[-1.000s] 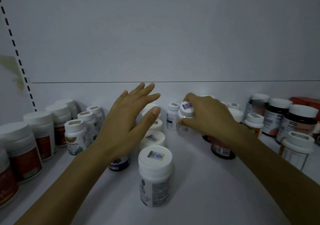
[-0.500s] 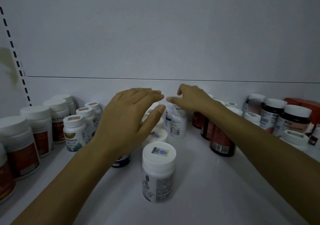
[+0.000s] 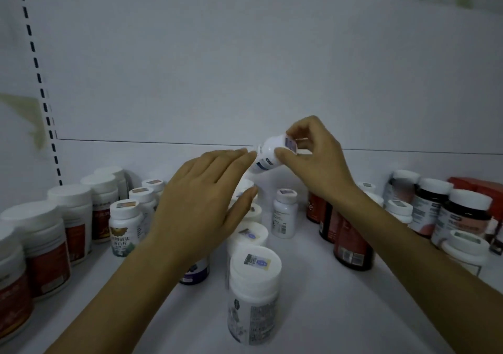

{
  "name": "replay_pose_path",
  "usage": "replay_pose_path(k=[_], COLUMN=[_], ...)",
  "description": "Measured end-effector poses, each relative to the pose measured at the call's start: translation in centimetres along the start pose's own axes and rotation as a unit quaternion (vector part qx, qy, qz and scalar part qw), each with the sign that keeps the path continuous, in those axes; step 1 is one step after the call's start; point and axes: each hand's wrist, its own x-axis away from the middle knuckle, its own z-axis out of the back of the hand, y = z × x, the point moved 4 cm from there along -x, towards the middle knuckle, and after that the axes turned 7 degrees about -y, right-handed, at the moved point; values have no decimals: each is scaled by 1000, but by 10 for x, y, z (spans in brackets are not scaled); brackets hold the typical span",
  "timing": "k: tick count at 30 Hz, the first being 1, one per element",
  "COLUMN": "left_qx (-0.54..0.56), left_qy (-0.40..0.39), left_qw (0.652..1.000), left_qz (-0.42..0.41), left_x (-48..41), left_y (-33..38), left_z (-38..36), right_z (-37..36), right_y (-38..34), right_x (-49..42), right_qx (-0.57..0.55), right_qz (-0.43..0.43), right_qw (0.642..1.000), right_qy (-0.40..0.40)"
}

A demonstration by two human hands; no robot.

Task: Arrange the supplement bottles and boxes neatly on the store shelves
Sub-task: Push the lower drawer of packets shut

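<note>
Half a second ago the right hand (image 3: 318, 163) lay flat over the two little bottles near the back edge of the shelf (image 3: 313, 299); now it has lifted one of them. This small white bottle (image 3: 268, 153) is in the air above the middle of the shelf, in front of the back wall. It is tilted, with the cap toward the right hand and the bottom pointing down to the left. The thumb and the curled fingers of the right hand pinch it at the cap end. The left hand (image 3: 201, 206) has risen a little and holds nothing; its fingers are straight and relaxed. Its fingertips (image 3: 242, 153) come very close to the body of the lifted bottle, but I cannot tell if they touch it. A second small bottle (image 3: 284, 217) stands upright where it was, in the middle of the shelf. Nearer to the front edge stands a big white bottle (image 3: 253, 299), and more white caps make a line behind it. Dark red bottles (image 3: 351, 244) stand toward the right edge, white bottles with red labels (image 3: 73, 223) along the left edge, and a red box (image 3: 484, 187) is at the back right corner. I judge that the lifted bottle is being taken out of its place to be turned or set into a row, and the left hand seems ready to help. Because the pinch is only at the cap, the bottle could slip or swing. Many bottles in the middle stand in no clear order, so much of the arranging seems still to do.
</note>
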Motion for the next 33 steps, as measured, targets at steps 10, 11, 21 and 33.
replay_pose_path(k=[10,11,21,33], left_qx=[23,16,69,57], left_qy=[46,48,57,67], left_qw=[997,996,993,994], left_qz=[-52,-70,-71,-58], left_x=[1,2,2,4], left_y=[8,10,10,7], left_z=[5,3,6,6], right_z=[8,6,4,-2], right_y=[-6,-7,-21,-25], right_x=[63,63,71,72], right_qx=[-356,-348,-310,-323], right_qz=[-116,-125,-40,17], right_qw=[926,927,947,940], right_qy=[-49,-61,-74,-107])
